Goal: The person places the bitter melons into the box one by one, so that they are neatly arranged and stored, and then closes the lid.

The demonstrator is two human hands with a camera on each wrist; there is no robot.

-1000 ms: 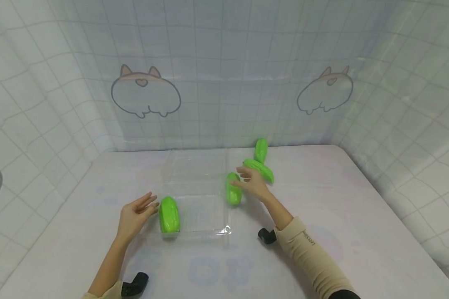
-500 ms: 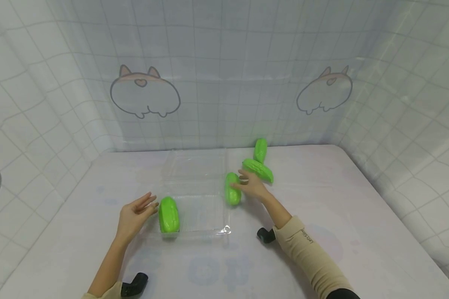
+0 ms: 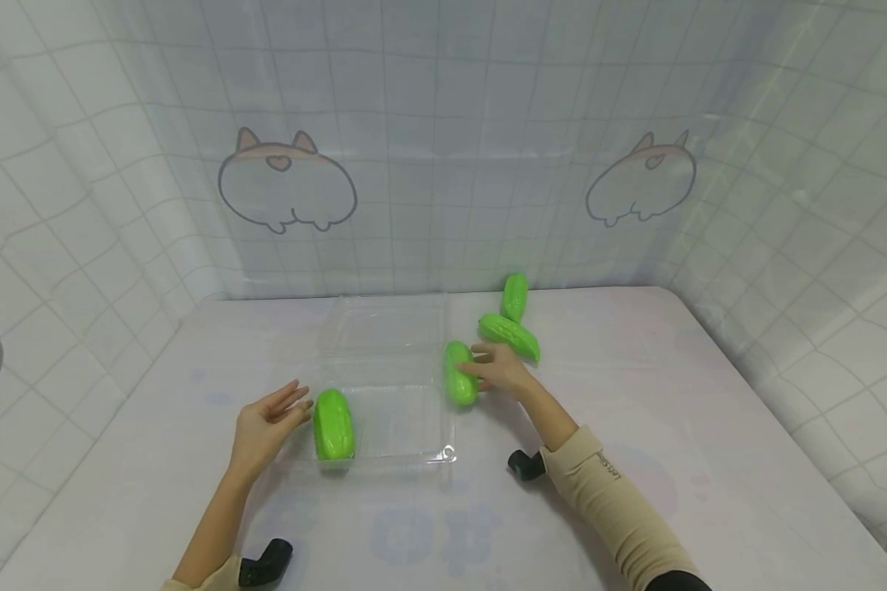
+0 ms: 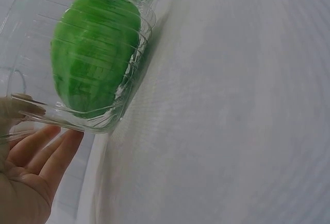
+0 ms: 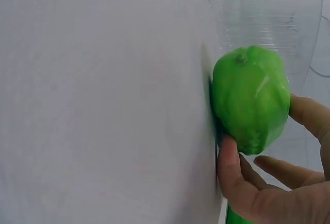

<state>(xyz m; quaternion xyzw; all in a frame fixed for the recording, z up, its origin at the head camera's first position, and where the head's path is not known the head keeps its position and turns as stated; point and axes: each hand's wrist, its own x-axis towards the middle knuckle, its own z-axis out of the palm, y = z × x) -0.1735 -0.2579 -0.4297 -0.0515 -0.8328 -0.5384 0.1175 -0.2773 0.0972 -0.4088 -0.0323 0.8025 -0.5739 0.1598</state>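
In the head view a clear plastic box [image 3: 402, 419] lies with its lid [image 3: 388, 324] laid back behind it. One plump green cucumber-like vegetable [image 3: 333, 425] lies in the box along the left wall. My left hand [image 3: 264, 431] pinches the box's left rim, thumb over it and fingers outside, as the left wrist view shows. Just right of the box lies another green cucumber-like vegetable [image 5: 251, 98]. My right hand [image 3: 501, 369] holds it between thumb and fingers, and it still rests on the table. A ridged, curved green vegetable [image 3: 510, 335] lies just beyond that hand.
Behind the ridged one, a further green vegetable [image 3: 515, 297] lies by the table's back edge. The white table [image 3: 599, 517] meets a wall of tile-patterned sheeting [image 3: 473, 164] at the back. Black wrist mounts [image 3: 526, 465] stick out inward from both forearms.
My right hand's fingers have come down and nearer, closing beside the vegetable right of the box. That vegetable stays in place. My left hand and the box have hardly moved.
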